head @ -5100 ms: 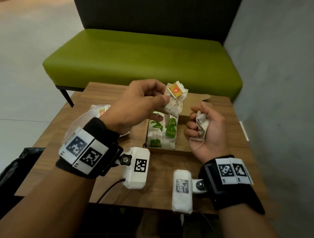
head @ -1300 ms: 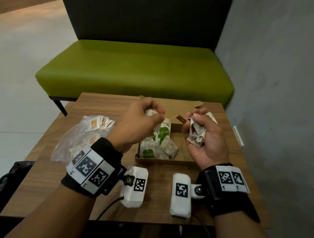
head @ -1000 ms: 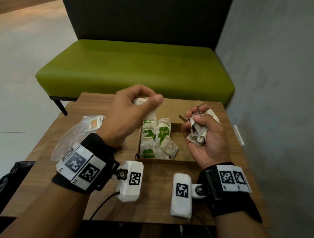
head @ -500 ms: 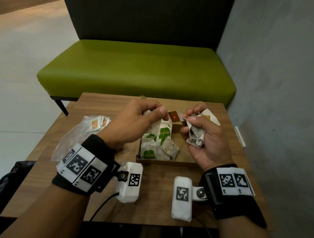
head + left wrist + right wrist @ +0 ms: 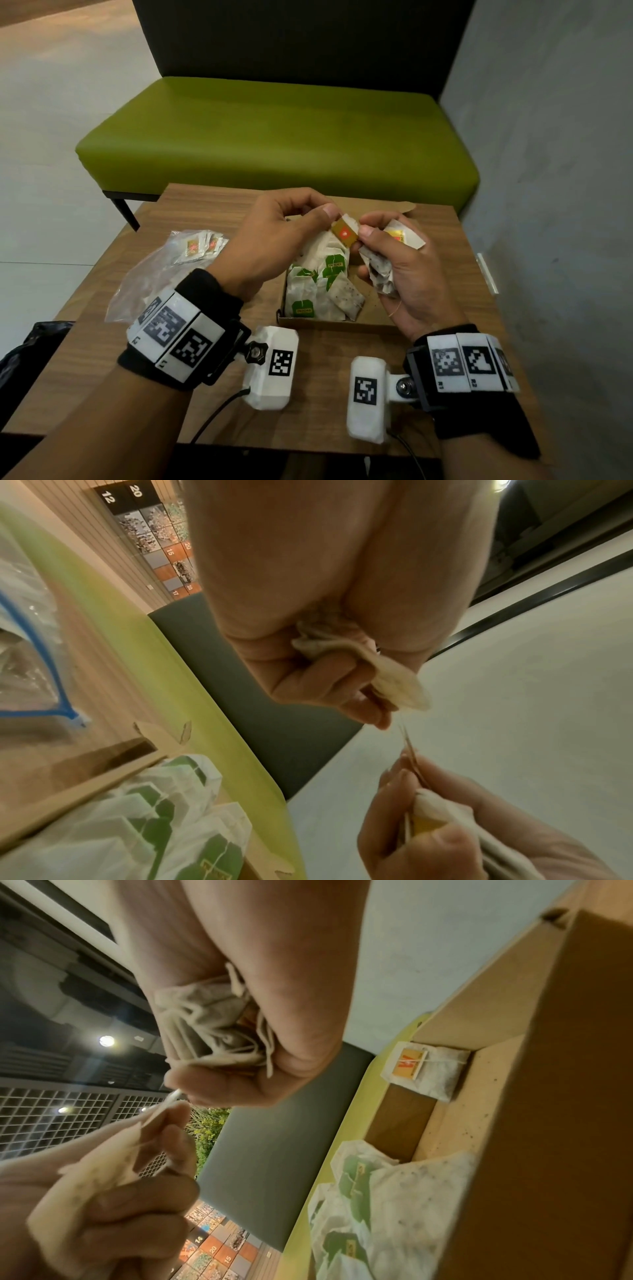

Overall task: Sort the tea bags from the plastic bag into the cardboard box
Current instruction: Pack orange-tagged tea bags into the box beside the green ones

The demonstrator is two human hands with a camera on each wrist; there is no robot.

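Note:
Over the open cardboard box (image 5: 318,322) my two hands meet. My left hand (image 5: 320,214) grips one white tea bag (image 5: 394,680) in its curled fingers, and its thumb touches an orange tag (image 5: 344,233). My right hand (image 5: 370,240) clutches a crumpled bundle of tea bags (image 5: 380,277) (image 5: 205,1026), its thumb pinching the same tag. Several green-tagged tea bags (image 5: 318,287) lie along the box's left side. One orange-tagged bag (image 5: 428,1072) lies at its far end. The clear plastic bag (image 5: 154,277) rests on the table to the left with more orange-tagged bags (image 5: 202,245) inside.
The box and bag sit on a small wooden table (image 5: 318,411). Behind it stands a green bench (image 5: 274,137), and a grey wall (image 5: 548,171) runs close along the right. A black bag (image 5: 20,349) sits low at the left. The box's right half shows bare cardboard.
My left hand had pulled a tea bag up and left, away from the bundle, its string stretched. It has come back so both thumbs now meet at the orange tag.

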